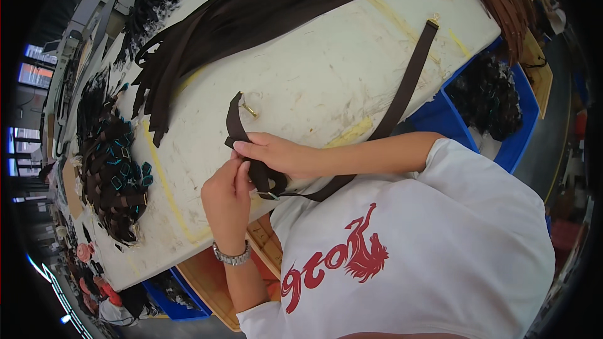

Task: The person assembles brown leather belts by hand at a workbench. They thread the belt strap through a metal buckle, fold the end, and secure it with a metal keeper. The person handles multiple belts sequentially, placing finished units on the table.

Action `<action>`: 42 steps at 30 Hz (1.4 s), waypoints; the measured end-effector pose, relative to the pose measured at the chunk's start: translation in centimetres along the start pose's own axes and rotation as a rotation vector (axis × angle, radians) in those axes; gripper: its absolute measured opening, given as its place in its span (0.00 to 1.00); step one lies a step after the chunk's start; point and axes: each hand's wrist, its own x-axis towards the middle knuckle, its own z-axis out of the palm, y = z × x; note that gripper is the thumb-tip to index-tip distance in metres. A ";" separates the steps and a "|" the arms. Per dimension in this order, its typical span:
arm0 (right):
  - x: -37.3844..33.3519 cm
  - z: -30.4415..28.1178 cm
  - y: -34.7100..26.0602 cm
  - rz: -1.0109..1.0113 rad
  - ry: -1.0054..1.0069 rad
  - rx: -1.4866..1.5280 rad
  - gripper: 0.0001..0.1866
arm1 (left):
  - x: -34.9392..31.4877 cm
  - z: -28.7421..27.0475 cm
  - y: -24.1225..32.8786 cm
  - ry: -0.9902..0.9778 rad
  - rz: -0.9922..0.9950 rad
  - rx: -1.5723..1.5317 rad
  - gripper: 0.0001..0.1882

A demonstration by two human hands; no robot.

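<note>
A long dark brown strap [411, 78] runs from the right of the table, under my right forearm and back up to my hands. My right hand [276, 154] pinches the strap near its folded part, thumb pressed on top. Close beside it, my left hand [226, 185], with a metal watch on the wrist, has its fingers closed on the same strap. A loop of strap hangs below the fingers, with a metal slide buckle [268, 195] on it. One end carries a gold-coloured hook [250, 112] lying on the table; the far end has another gold-coloured fitting [434, 19].
On the white table [314, 81] lies a wide bundle of dark straps [251, 19]. A pile of short straps with buckles [116, 172] sits at left, and a dark bundle [147, 16] behind it. Reddish-brown straps [496, 0] hang at far right. Blue bins [531, 91] stand below the edge.
</note>
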 end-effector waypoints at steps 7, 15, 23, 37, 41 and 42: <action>0.0 -0.4 -4.1 0.298 -0.436 -0.094 0.21 | 0.3 -5.1 1.0 -0.010 0.447 0.356 0.15; -1.1 0.9 -6.5 0.248 -0.502 -0.758 0.12 | -2.5 -4.6 -2.6 -0.222 -0.301 -0.578 0.05; -0.8 1.4 -8.7 0.276 -0.637 -1.021 0.11 | 0.1 -2.6 0.0 0.063 0.250 -0.371 0.08; -4.0 2.1 -8.3 -0.565 -0.019 -1.500 0.17 | -1.4 -2.5 -2.8 0.425 -0.305 -0.862 0.25; -3.3 1.3 -8.1 -0.397 -0.200 -1.382 0.16 | -2.0 -3.3 -3.9 0.389 -0.233 -0.664 0.24; -3.2 1.2 -8.4 -0.276 -0.245 -1.293 0.16 | -2.0 -4.2 -3.9 0.372 -0.156 -0.493 0.24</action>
